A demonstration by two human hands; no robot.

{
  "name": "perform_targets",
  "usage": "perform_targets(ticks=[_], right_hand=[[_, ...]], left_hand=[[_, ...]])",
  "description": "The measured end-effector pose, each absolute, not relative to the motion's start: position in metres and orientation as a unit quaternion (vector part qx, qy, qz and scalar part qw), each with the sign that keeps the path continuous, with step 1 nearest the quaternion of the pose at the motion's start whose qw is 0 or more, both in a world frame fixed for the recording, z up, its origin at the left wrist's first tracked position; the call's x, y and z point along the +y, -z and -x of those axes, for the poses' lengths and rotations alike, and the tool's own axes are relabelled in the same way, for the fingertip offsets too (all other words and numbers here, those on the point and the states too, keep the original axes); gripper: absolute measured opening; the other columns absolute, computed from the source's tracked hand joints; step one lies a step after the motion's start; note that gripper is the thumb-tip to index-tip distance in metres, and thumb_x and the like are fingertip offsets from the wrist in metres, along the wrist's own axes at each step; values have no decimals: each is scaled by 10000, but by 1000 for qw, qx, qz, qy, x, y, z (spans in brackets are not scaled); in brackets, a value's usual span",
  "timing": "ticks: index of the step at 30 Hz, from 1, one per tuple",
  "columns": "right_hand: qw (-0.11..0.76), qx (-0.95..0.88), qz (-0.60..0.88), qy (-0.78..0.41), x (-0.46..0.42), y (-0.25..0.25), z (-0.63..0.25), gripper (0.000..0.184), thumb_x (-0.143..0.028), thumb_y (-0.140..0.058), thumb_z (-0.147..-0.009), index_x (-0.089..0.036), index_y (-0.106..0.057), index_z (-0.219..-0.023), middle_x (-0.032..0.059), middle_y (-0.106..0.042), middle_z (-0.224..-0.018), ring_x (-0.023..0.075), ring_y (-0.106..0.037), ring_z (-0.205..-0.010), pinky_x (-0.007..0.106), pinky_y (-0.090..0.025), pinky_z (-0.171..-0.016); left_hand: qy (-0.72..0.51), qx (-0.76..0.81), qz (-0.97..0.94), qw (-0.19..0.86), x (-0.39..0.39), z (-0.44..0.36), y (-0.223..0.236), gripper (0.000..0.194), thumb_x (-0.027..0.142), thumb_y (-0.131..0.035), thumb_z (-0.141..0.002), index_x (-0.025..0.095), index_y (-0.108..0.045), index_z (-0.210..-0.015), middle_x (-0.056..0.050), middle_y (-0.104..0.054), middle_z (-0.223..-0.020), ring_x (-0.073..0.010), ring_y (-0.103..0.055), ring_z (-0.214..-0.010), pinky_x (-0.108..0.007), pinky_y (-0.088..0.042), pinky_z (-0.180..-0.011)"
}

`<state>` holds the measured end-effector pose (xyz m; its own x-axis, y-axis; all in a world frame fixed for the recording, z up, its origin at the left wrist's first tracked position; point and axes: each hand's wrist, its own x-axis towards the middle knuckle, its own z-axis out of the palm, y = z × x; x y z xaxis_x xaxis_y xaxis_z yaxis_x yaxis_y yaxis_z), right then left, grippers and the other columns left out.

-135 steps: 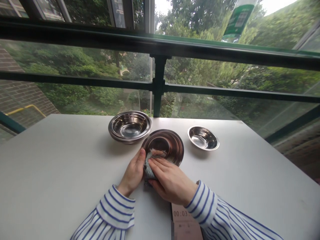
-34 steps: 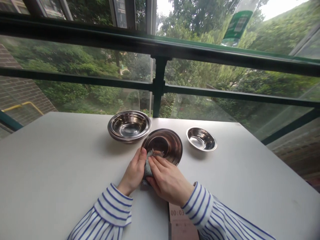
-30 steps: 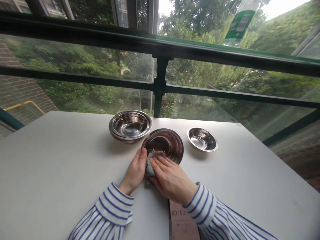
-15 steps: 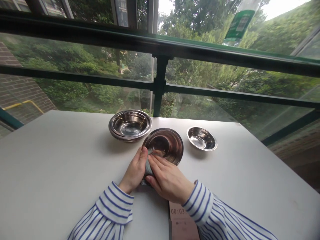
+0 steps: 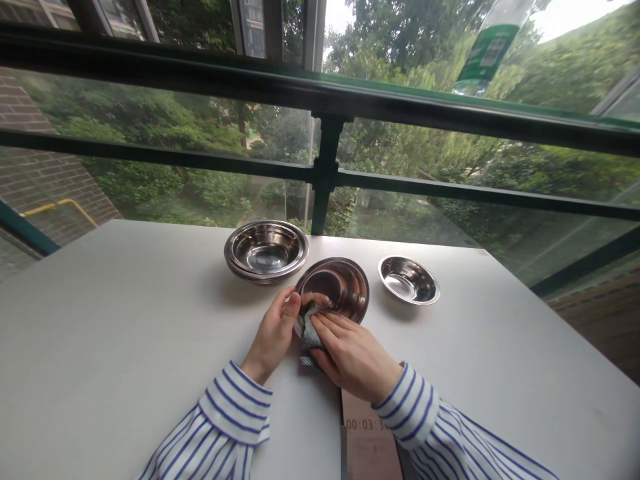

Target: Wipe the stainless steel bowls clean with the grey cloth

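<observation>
Tilted over the table (image 5: pixel 150 320), the bowl (image 5: pixel 346 285) looks light, stiff, slick — best held by the rim (image 5: pixel 336 259), where the left hand (image 5: pixel 275 330) curls tight. The right hand (image 5: pixel 353 353), fingers nearly straight, holds a soft cloth (image 5: pixel 311 335) against it.

The left hand (image 5: pixel 273 332) and the right hand (image 5: pixel 356 355) are bare. White sleeves (image 5: pixel 463 427) with narrow blue stripes are worn; at the wrists (image 5: pixel 254 369), wide cuffs (image 5: pixel 410 405) are ringed by the stripes, and behind, the loose fabric (image 5: pixel 200 445) is gathered and striped lengthwise.
</observation>
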<state>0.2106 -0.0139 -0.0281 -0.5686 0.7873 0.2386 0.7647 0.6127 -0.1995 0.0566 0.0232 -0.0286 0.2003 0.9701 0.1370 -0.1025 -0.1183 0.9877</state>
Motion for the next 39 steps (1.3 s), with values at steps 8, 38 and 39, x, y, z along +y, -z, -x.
perform_targets(ticks=[8, 38, 39], right_hand=[[194, -881, 424, -78, -11, 32, -197, 494, -265, -396, -869, -39, -338, -1305, 167, -453, -1293, 220, -379, -1229, 354, -332, -1029], [113, -889, 441, -40, -15, 18, -215, 342, -293, -460, -810, -96, -543, -1077, 130, -626, -985, 241, -547, -966, 402, -416, -902], [125, -892, 433, -44, -15, 20, -212, 374, -290, -444, -820, -83, -517, -1123, 144, -607, -1052, 244, -527, -1021, 400, -403, -929]], left_hand=[[-494, 392, -577, 518, 22, -57, 33, 400, 379, -389, -872, 177, -486, -1203, -57, -518, -1286, -191, -403, -1224, -325, -256, -1044], [-474, 418, -585, 509, 26, -51, 37, 462, 406, -304, -894, 159, -460, -1252, -51, -485, -1326, -177, -360, -1260, -315, -229, -1066], [-472, 419, -584, 510, 25, -50, 37, 462, 406, -311, -892, 165, -455, -1259, -49, -476, -1334, -181, -347, -1268, -317, -224, -1069]])
